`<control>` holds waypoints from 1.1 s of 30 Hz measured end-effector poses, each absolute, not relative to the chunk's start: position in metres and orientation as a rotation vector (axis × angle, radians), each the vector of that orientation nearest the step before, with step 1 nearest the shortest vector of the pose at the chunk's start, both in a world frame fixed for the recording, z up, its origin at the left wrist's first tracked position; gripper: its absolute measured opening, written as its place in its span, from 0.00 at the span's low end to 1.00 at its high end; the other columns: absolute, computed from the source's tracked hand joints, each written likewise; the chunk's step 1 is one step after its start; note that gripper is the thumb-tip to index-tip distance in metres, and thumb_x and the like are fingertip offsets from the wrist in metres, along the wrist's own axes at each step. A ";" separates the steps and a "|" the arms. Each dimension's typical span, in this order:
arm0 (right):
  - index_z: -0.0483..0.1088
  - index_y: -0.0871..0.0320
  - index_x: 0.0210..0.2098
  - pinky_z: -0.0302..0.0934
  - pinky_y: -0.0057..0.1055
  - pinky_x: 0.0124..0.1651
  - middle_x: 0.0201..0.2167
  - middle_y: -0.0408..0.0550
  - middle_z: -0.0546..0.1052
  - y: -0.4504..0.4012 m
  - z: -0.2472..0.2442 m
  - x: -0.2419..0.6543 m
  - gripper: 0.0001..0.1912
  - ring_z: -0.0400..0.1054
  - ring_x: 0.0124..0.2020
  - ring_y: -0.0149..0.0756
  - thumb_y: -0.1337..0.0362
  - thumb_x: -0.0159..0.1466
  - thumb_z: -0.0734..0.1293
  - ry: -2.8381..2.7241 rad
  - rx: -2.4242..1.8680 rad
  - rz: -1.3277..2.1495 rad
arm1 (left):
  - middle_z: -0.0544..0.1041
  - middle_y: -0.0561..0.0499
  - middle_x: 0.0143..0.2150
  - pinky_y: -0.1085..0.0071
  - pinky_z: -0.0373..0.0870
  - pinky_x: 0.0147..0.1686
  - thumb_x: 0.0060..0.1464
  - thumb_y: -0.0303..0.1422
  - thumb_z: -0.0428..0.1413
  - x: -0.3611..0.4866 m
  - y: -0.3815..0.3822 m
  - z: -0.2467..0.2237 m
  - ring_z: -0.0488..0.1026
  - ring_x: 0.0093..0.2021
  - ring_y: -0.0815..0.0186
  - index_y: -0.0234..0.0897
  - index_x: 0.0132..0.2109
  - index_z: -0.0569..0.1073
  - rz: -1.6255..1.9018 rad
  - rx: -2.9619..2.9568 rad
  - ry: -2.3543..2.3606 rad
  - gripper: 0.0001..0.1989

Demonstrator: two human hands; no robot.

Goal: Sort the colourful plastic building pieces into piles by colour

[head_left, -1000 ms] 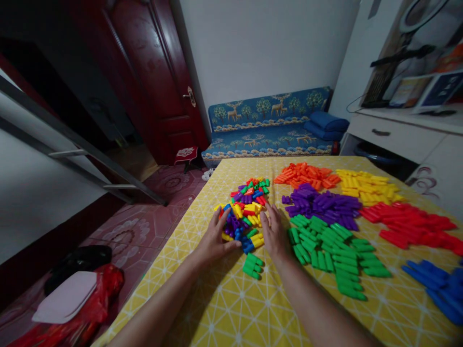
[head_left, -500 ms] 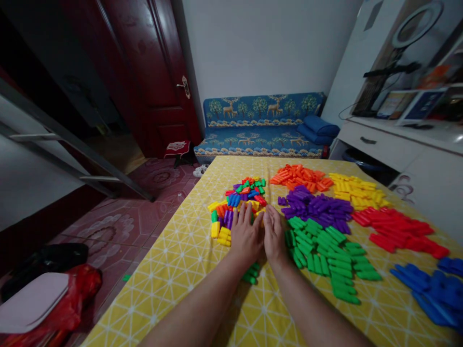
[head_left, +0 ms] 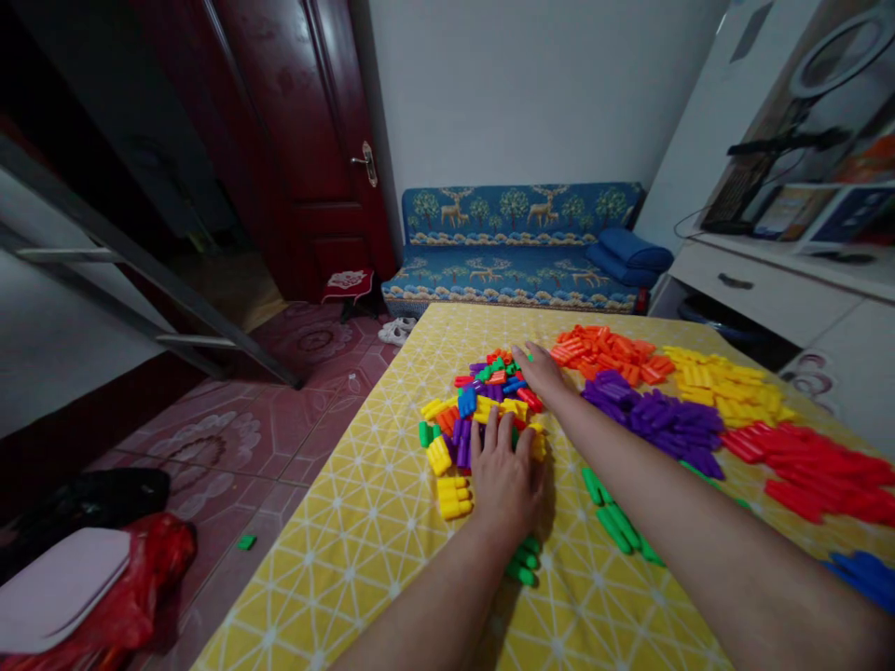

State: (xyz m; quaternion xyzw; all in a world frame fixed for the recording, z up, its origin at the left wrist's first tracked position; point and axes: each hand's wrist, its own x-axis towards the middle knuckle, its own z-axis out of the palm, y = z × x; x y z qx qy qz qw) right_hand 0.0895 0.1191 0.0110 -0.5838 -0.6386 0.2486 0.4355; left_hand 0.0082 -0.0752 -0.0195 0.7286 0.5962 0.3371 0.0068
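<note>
The yellow tablecloth (head_left: 378, 522) lies under everything. On it is the mixed pile (head_left: 462, 403) of colored blocks. My left hand (head_left: 504, 471) covers its near side, fingers spread; my right hand (head_left: 542, 368) is at its far edge, and its grip I cannot tell.

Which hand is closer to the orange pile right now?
Right. The right hand is just left of the orange pile; the left hand is farther off, at the near side of the mixed pile.
</note>
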 end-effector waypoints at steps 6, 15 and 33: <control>0.73 0.63 0.41 0.55 0.47 0.60 0.51 0.65 0.74 0.144 -0.020 0.083 0.26 0.66 0.57 0.50 0.45 0.58 0.67 -1.673 -1.445 0.692 | 0.73 0.46 0.54 0.49 0.62 0.57 0.52 0.28 0.58 0.002 -0.071 -0.019 0.65 0.56 0.53 0.42 0.46 0.76 1.151 2.263 1.693 0.14; 0.76 0.58 0.36 0.67 0.36 0.46 0.36 0.48 0.80 0.105 0.007 0.101 0.16 0.74 0.40 0.39 0.55 0.64 0.61 -1.930 -1.201 0.650 | 0.78 0.48 0.36 0.59 0.63 0.41 0.59 0.32 0.55 0.002 -0.074 -0.012 0.68 0.42 0.59 0.40 0.37 0.77 1.313 2.174 1.679 0.06; 0.75 0.52 0.28 0.64 0.32 0.39 0.31 0.44 0.77 0.029 0.006 0.115 0.12 0.73 0.35 0.39 0.65 0.43 0.77 -2.071 -1.423 0.384 | 0.77 0.48 0.34 0.61 0.65 0.42 0.57 0.31 0.55 -0.002 -0.070 -0.013 0.71 0.40 0.59 0.39 0.35 0.77 1.413 2.145 1.650 0.06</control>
